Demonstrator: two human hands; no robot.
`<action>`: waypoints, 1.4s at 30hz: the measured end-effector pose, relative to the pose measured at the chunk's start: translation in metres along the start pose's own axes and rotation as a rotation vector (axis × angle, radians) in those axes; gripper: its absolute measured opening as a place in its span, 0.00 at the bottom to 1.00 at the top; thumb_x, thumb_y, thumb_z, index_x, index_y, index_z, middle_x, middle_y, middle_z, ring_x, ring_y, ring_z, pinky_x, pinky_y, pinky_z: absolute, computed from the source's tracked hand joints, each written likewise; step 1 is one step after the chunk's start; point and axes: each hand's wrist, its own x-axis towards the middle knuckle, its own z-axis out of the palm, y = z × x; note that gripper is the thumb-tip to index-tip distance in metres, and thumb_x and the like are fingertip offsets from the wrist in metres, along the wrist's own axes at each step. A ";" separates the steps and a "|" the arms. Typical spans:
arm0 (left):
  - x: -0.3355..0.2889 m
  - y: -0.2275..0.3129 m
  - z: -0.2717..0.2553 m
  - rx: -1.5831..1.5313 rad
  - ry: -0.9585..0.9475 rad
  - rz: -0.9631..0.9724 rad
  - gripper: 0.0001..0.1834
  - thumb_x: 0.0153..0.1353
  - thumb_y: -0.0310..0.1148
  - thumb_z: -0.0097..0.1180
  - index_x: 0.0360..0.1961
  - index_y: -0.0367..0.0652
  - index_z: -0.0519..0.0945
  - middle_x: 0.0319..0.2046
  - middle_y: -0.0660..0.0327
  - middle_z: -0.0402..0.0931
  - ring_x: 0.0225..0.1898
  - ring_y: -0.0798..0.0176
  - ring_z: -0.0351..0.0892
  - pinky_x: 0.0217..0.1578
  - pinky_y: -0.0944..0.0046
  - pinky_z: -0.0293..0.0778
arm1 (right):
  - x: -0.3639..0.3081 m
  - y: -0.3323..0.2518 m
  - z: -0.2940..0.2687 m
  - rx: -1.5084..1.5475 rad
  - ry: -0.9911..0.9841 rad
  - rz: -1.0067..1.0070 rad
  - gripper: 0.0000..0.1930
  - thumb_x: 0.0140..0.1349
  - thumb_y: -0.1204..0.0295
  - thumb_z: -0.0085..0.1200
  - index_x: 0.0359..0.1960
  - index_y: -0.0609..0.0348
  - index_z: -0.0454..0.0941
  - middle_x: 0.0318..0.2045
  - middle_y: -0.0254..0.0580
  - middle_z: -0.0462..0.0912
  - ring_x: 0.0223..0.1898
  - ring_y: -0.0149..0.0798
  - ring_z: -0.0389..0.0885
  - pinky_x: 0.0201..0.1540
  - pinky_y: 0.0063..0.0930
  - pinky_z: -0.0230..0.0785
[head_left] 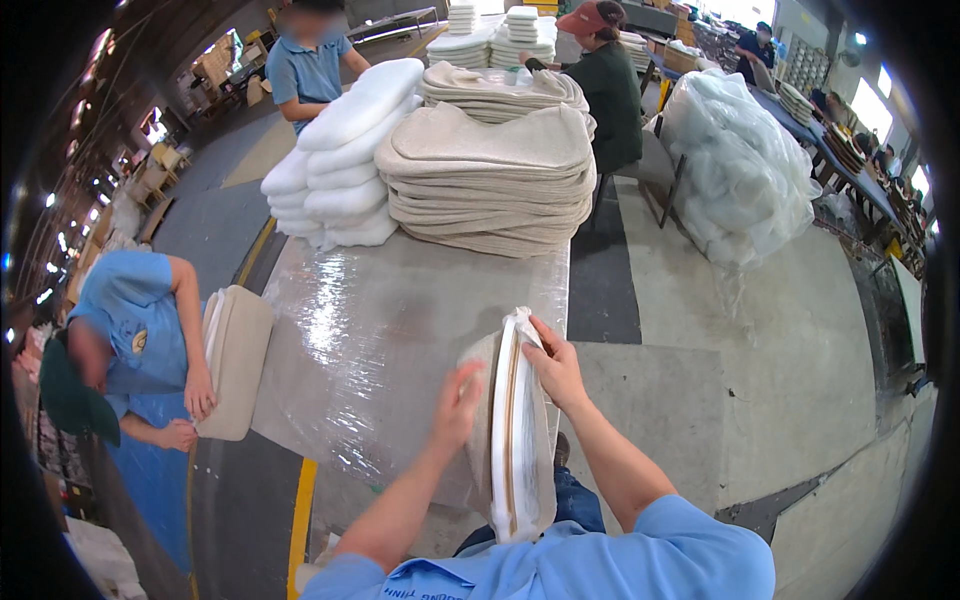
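Observation:
A beige fabric cushion cover [482, 425] stands on edge in front of me, against my body. Its long opening faces up and shows white padding [500, 440] and a brown strip running lengthwise. My right hand [556, 370] is closed on the far end of the cover, fingers and thumb gripping the cloth edge. On the left side, my left hand [458, 405] is slightly blurred, fingers stretched out, beside or lightly against the cover; whether it touches is unclear.
A plastic-covered table [330, 350] carries a stack of beige covers [490, 190] and white padding pieces [345, 150]. At left, a co-worker handles another cushion [240, 360]. Two people stand beyond the stacks. A large plastic-wrapped bundle [735, 165] stands at right.

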 end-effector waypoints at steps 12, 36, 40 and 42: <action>0.143 0.017 0.016 0.171 -0.351 0.089 0.17 0.64 0.21 0.57 0.55 0.38 0.83 0.59 0.58 0.80 0.58 0.62 0.79 0.61 0.60 0.73 | -0.001 -0.010 0.014 -0.357 0.190 -0.342 0.09 0.67 0.80 0.58 0.46 0.71 0.84 0.58 0.55 0.83 0.59 0.49 0.84 0.58 0.34 0.75; 0.117 0.001 0.063 0.173 0.140 0.254 0.06 0.71 0.26 0.58 0.41 0.35 0.83 0.43 0.53 0.82 0.47 0.54 0.82 0.57 0.52 0.78 | 0.017 -0.005 0.024 -0.204 0.341 -0.380 0.08 0.61 0.80 0.64 0.42 0.69 0.85 0.48 0.51 0.87 0.55 0.54 0.84 0.59 0.43 0.76; 0.115 -0.005 0.059 0.098 0.153 0.302 0.08 0.73 0.29 0.56 0.39 0.34 0.82 0.42 0.54 0.80 0.45 0.56 0.80 0.61 0.45 0.77 | 0.017 -0.008 0.023 -0.208 0.261 -0.418 0.10 0.58 0.80 0.67 0.41 0.67 0.85 0.46 0.51 0.87 0.54 0.52 0.85 0.59 0.44 0.78; 0.114 -0.003 0.057 0.081 0.148 0.314 0.10 0.74 0.31 0.54 0.37 0.35 0.81 0.42 0.53 0.79 0.45 0.57 0.79 0.62 0.42 0.76 | 0.016 -0.008 0.021 -0.207 0.218 -0.430 0.11 0.55 0.80 0.68 0.41 0.67 0.86 0.46 0.50 0.87 0.54 0.52 0.85 0.59 0.44 0.78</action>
